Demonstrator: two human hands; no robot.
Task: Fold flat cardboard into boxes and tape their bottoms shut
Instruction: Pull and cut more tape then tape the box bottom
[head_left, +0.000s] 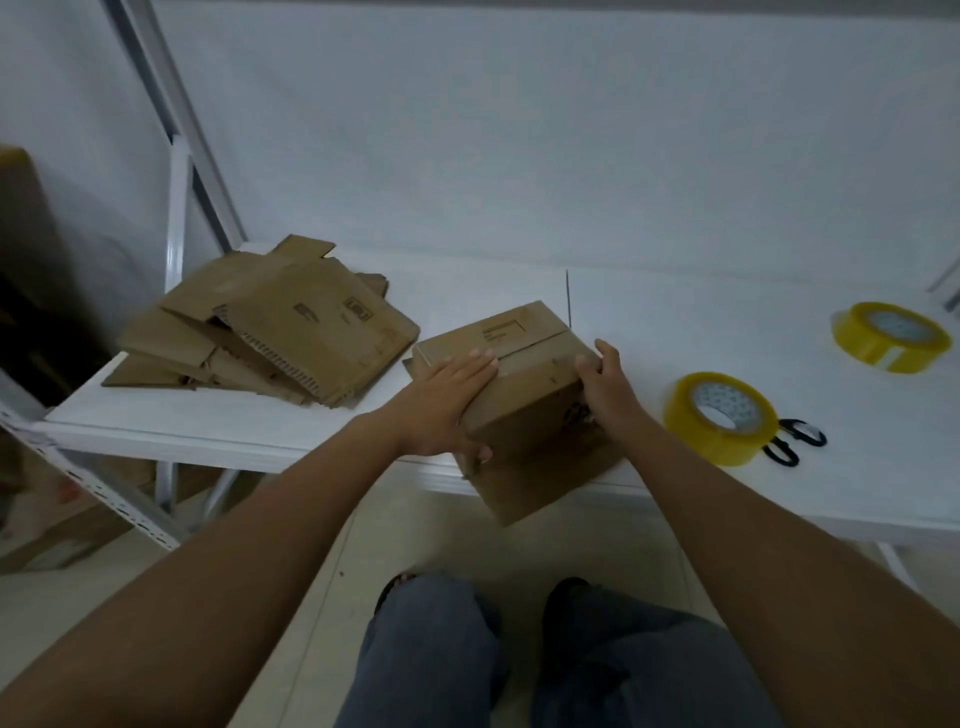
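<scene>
A folded brown cardboard box (530, 395) stands at the table's front edge, partly overhanging it, with its closed flaps facing up. My left hand (441, 405) lies flat on the box's top left with straight fingers, the thumb wrapped down the near side. My right hand (608, 389) grips the box's right edge, fingers curled over the top. A pile of flat cardboard blanks (270, 327) lies at the table's left end. A yellow tape roll (722, 415) sits to the right of the box, a second roll (891, 335) farther right.
Black-handled scissors (795, 441) lie beside the nearer tape roll. The white table (649, 306) stands against a white wall. A white metal rack frame (176, 208) rises at the left. My legs and the floor lie below the table edge.
</scene>
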